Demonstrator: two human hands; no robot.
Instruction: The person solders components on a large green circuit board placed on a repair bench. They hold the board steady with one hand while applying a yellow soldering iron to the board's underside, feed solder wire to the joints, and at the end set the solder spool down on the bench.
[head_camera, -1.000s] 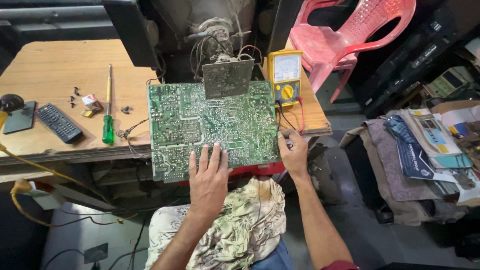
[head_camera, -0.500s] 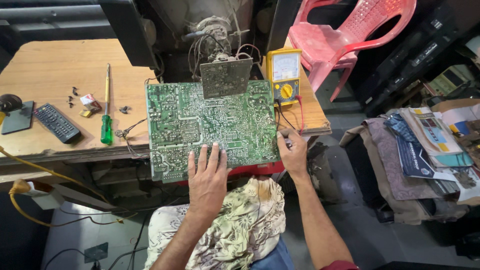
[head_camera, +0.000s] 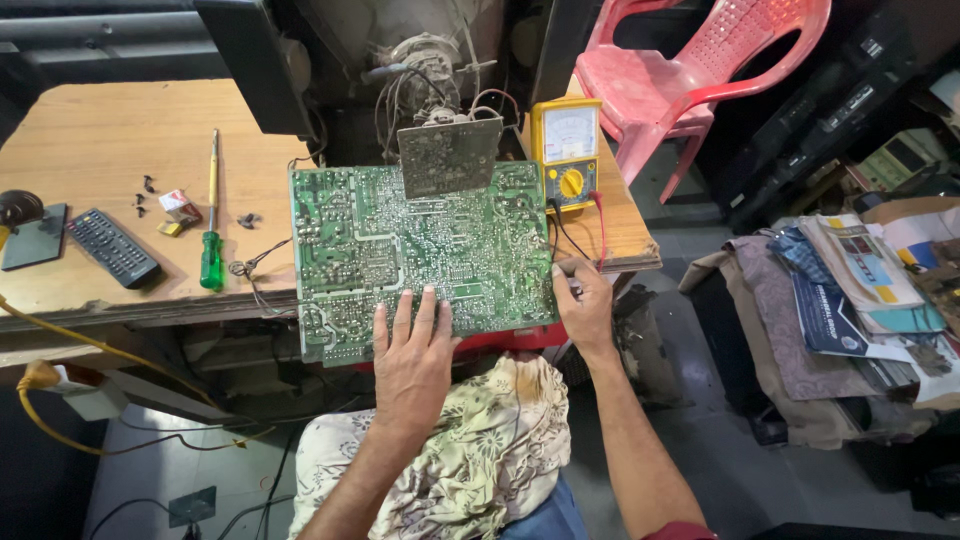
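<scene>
A large green circuit board (head_camera: 420, 250) lies solder side up over the front edge of a wooden table (head_camera: 100, 150). My left hand (head_camera: 412, 355) rests flat on its near edge, fingers spread. My right hand (head_camera: 583, 300) grips the board's right edge, close to the black and red probe leads (head_camera: 575, 225). Those leads run to a yellow multimeter (head_camera: 567, 150) standing behind the board. A smaller grey board (head_camera: 448, 155) stands upright at the far edge, wired to the back of a picture tube (head_camera: 425, 60).
A green-handled screwdriver (head_camera: 211, 240), a black remote (head_camera: 112, 247), several loose screws (head_camera: 145, 195) and a small packet lie on the table at left. A pink plastic chair (head_camera: 690, 80) stands behind. Stacked papers and cloth (head_camera: 840, 300) sit at right. A yellow cable (head_camera: 60, 380) hangs below.
Both hands keep their places on the board. The view has shifted slightly; nothing else has visibly moved.
</scene>
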